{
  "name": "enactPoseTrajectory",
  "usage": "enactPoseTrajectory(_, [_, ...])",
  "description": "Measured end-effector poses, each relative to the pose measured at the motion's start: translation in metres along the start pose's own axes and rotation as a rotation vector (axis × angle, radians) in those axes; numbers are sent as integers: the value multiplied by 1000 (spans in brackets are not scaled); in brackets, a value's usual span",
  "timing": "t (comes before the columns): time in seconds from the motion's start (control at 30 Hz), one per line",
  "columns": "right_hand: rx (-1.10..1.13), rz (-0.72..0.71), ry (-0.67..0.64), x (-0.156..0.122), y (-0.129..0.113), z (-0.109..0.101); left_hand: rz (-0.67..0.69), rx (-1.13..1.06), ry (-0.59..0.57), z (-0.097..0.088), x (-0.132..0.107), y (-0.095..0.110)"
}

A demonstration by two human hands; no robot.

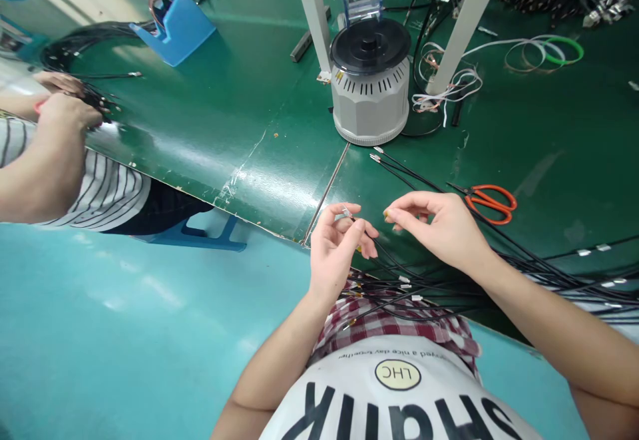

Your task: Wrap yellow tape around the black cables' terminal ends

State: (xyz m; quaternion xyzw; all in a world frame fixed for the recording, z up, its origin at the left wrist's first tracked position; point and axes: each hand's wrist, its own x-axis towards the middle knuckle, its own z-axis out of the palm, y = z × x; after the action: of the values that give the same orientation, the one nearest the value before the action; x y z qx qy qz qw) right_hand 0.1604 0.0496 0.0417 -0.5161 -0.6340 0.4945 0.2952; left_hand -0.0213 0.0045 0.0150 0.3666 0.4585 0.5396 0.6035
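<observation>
Floor [124, 333]: gleaming turquoise below the bench
Green tabletop [269, 180]: showing scuffs and a seam [327, 194]
Grey machine [370, 100]: standing beside a pale post [315, 20]
Neighbouring person [107, 190]: handling dark wires [94, 97]
Left hand [332, 247]: pinching a black cable [380, 249] near its metal tip, above the table's near edge
Right hand [442, 225]: pressing thumb and finger together on a tiny yellow piece [386, 216]
Orange-handled scissors [510, 204]: lying near the right wrist

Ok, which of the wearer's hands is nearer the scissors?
The right hand, beside the orange-handled scissors; the left hand, holding a black cable, is farther away.
</observation>
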Motion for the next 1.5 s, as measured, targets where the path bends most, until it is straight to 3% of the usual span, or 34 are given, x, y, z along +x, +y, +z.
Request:
enactPoseTrajectory(0.13, [140,28,-59,0,-2,-6,10,-28,-73,1,-4,6])
enactPoseTrajectory(0.53, [173,65,-144,5,-10,1,-125,79,-74,6,-15,19])
enactPoseTrajectory(1.5, [165,0,-139,8,-15,5,-123,114,-92,3,-13,15])
